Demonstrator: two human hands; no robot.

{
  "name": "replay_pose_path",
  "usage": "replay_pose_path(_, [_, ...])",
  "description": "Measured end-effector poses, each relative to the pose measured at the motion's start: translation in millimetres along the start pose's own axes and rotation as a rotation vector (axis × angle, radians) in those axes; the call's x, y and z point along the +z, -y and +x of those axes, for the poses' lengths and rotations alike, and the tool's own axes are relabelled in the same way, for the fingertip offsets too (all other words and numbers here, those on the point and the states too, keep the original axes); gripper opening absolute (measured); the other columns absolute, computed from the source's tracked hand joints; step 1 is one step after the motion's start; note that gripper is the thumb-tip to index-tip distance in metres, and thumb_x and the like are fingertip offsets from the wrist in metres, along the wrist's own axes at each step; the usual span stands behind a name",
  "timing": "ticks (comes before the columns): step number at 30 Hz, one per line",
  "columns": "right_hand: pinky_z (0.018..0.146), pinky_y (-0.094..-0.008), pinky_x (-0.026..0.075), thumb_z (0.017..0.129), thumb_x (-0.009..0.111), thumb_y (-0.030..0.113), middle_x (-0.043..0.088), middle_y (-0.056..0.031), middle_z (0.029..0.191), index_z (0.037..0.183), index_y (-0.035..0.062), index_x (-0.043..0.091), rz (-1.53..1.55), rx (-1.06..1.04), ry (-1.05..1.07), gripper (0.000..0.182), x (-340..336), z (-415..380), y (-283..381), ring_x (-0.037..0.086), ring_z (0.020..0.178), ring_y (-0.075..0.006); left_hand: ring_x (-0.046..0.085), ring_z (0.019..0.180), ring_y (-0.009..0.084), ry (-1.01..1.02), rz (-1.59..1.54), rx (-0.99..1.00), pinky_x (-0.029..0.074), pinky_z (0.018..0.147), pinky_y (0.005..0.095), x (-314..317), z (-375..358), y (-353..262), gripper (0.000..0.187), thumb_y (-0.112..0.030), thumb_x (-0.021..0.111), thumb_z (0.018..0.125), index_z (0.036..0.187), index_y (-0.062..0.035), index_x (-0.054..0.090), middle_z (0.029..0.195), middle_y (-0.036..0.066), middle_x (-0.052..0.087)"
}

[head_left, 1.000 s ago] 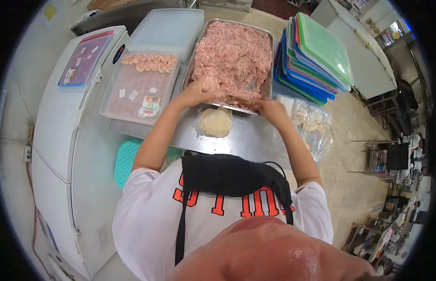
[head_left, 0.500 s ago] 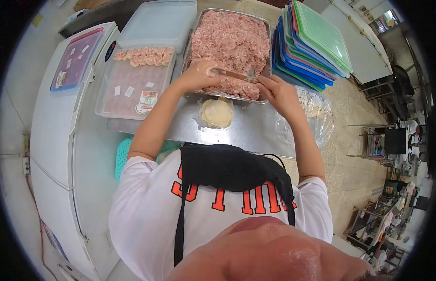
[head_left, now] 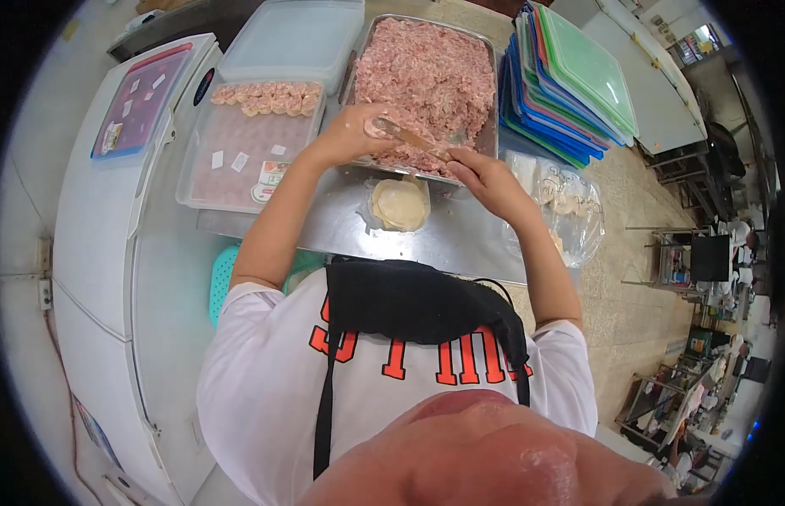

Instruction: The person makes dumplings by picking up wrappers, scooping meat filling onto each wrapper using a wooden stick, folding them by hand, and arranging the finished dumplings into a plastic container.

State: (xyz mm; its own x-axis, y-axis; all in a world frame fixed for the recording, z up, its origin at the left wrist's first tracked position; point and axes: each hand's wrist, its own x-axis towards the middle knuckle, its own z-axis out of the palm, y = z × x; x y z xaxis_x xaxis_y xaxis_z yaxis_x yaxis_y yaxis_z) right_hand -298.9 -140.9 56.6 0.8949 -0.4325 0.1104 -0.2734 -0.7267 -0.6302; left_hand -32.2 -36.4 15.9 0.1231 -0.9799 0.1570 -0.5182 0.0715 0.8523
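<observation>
A deep metal tray [head_left: 496,59] holds a large heap of pinkish minced meat [head_left: 422,72]. Over its near edge, my right hand [head_left: 493,179] grips one end of a narrow, flat spatula [head_left: 413,139]. The spatula's other end meets my left hand [head_left: 356,135], whose fingers curl inward above the tray's near left corner. Bits of meat cling to that hand, and whatever lies in its palm is hidden. Just below the tray, a stack of round pale dough wrappers [head_left: 399,205] rests on plastic on the metal table [head_left: 325,221].
On the left, a clear lidded box [head_left: 232,173] carries a row of filled dumplings [head_left: 266,99] on top. Behind it sits another translucent container [head_left: 291,42]. Coloured lids [head_left: 569,80] are stacked at the right, near a plastic bag [head_left: 569,202] with pale contents.
Both hands have shifted slightly, and the spatula now slopes more steeply down toward my right hand. The long lump of meat at the tray's near edge is less visible. The view has shifted a little.
</observation>
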Motion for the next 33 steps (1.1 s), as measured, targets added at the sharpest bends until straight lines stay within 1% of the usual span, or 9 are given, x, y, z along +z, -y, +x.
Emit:
replay_pose_path(3, [0.087,-0.0342,0.048,0.094,0.057,0.019,0.065,-0.0183,0.110,0.114,-0.0003,0.062,-0.065,0.026,0.003,0.028,-3.6,3.8,-11.5,0.063,0.099,-0.0298,0.059,0.088,0.0140,0.017,-0.081,-0.200,0.048,0.080,0.0301,-22.2,-11.6,19.6,0.043,-0.022,0.079,0.074,0.110,-0.0054,0.064,0.091,0.005,0.064])
replay_pose_path(6, [0.080,-0.0360,0.048,0.092,0.059,0.020,0.065,-0.0195,0.100,0.109,0.0011,0.064,0.072,0.102,-0.083,0.026,0.9,-5.6,-21.5,0.063,0.093,-0.0339,0.059,0.089,0.0140,-0.204,0.039,-0.091,0.049,0.078,0.0304,-60.1,-35.3,38.9,0.040,-0.020,0.078,0.074,0.107,-0.0035,0.064,0.093,0.005,0.064])
replay_pose_path(10, [0.083,-0.0336,0.048,0.092,0.061,0.021,0.067,-0.0183,0.105,0.112,-0.0019,0.063,0.102,0.216,-0.117,0.030,8.6,-23.5,-49.0,0.065,0.094,-0.0268,0.063,0.095,0.0233,-0.505,0.263,-0.310,0.049,0.084,0.0339,-116.8,-75.2,125.4,0.048,-0.026,0.075,0.075,0.112,0.0007,0.061,0.103,0.013,0.066])
replay_pose_path(13, [0.083,-0.0299,0.048,0.092,0.062,0.021,0.068,-0.0136,0.103,0.112,-0.0029,0.064,0.183,0.338,-0.113,0.032,9.1,-27.9,-46.1,0.063,0.093,-0.0197,0.063,0.098,0.0267,-0.491,0.463,-0.344,0.049,0.084,0.0367,-165.3,-87.4,208.1,0.060,-0.030,0.074,0.075,0.122,0.0018,0.055,0.111,0.018,0.064])
replay_pose_path(16, [0.081,-0.0283,0.048,0.092,0.063,0.021,0.068,-0.0109,0.100,0.112,-0.0026,0.064,0.258,0.402,-0.140,0.031,15.1,-29.0,-51.0,0.062,0.091,-0.0165,0.059,0.104,0.0390,-0.776,0.639,-0.438,0.048,0.089,0.0425,-165.4,-84.4,200.0,0.066,-0.024,0.072,0.075,0.130,0.0000,0.045,0.114,0.025,0.061])
replay_pose_path(19, [0.080,-0.0277,0.047,0.092,0.063,0.020,0.068,-0.0099,0.098,0.112,-0.0028,0.064,0.272,0.428,-0.155,0.031,17.8,-26.3,-42.0,0.061,0.089,-0.0151,0.059,0.107,0.0400,-0.703,0.603,-0.594,0.046,0.090,0.0452,-162.4,-73.3,186.9,0.070,-0.023,0.071,0.077,0.135,-0.0004,0.039,0.115,0.027,0.060])
replay_pose_path(24, [0.078,-0.0277,0.047,0.093,0.061,0.022,0.068,-0.0099,0.096,0.112,-0.0021,0.064,0.214,0.429,-0.179,0.031,23.8,-28.2,-41.8,0.061,0.088,-0.0143,0.059,0.107,0.0400,-0.658,0.674,-0.472,0.047,0.089,0.0446,-166.0,-55.7,201.3,0.068,-0.022,0.066,0.080,0.138,-0.0007,0.036,0.115,0.027,0.060])
replay_pose_path(30, [0.078,-0.0377,0.049,0.097,0.050,0.033,0.067,-0.0191,0.091,0.102,0.0042,0.068,0.006,0.492,-0.064,0.034,7.2,-27.1,-30.7,0.065,0.083,-0.0293,0.056,0.111,0.0398,-0.518,0.701,-0.425,0.046,0.092,0.0434,-189.7,-51.7,245.3,0.068,-0.021,0.064,0.081,0.140,-0.0015,0.035,0.122,0.026,0.056])
replay_pose_path(33, [0.072,-0.0480,0.049,0.093,0.051,0.033,0.066,-0.0204,0.084,0.086,0.0055,0.070,-0.583,0.460,0.196,0.034,-24.3,-19.4,-39.2,0.064,0.082,-0.0384,0.051,0.120,0.0377,-0.401,0.766,-0.299,0.042,0.099,0.0416,-179.2,-51.2,233.3,0.066,-0.020,0.067,0.080,0.138,-0.0034,0.041,0.131,0.025,0.051])
